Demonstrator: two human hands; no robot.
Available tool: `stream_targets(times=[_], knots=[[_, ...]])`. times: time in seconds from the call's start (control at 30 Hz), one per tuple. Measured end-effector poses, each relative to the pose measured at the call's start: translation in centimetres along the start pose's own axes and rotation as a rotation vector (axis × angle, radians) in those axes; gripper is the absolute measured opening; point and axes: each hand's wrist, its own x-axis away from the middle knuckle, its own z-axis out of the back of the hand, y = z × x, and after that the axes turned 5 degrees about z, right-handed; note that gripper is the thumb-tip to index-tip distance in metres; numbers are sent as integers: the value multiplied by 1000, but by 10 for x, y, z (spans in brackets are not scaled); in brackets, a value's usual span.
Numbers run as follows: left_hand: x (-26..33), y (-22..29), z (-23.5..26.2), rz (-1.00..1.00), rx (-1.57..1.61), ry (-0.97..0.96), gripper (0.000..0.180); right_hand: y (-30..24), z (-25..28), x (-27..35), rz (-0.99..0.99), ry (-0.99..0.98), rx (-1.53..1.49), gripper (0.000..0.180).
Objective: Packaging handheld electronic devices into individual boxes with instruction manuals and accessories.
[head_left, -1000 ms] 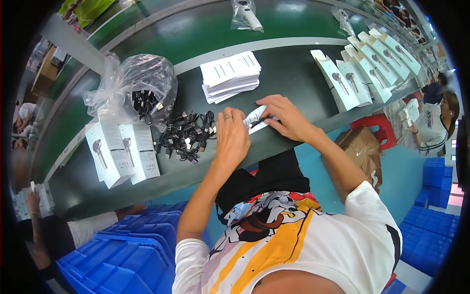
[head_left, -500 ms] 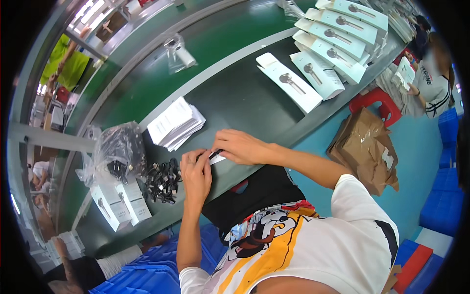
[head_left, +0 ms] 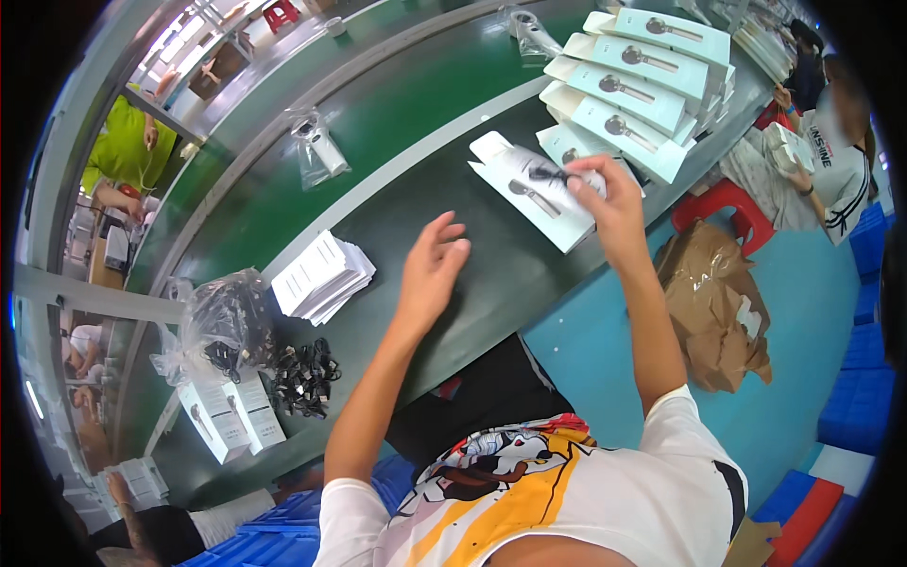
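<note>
Right hand point(head_left: 612, 203) has thumb and fingers pinched on a black cable point(head_left: 546, 174), plus what looks like a folded white leaflet point(head_left: 595, 179), held over an open white carton point(head_left: 520, 197) on the right of the bench point(head_left: 501, 274). Left hand point(head_left: 433, 269) is empty btw, fingers loosely half-curled. Further left there's a stack of printed sheets point(head_left: 323, 279), then a cable pile point(head_left: 304, 378) nearer, by a clear plastic bag point(head_left: 227, 307). More open cartons point(head_left: 652, 85) sit far right, and a bagged white handheld device point(head_left: 324, 151) lies on the far green surface point(head_left: 246, 180)
</note>
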Motion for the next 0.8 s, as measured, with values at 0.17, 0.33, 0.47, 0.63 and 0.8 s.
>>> stream_targets(times=[0.17,0.33,0.47,0.63,0.8], knots=[[-23,0,-36,-34,-199,18,73,43,-11,-6,-427,-137,-329,17],[2,10,-21,-303,-870,298,84,61,-49,53,-721,-42,-971,24],[29,16,-13,-309,-1219,205,92,37,-25,54,-585,106,-606,21],[39,2,-4,-303,-1155,209,87,33,11,12,-385,-27,-280,14],[80,-3,19,-462,-1121,261,83,22,8,3,-358,-403,-32,8]])
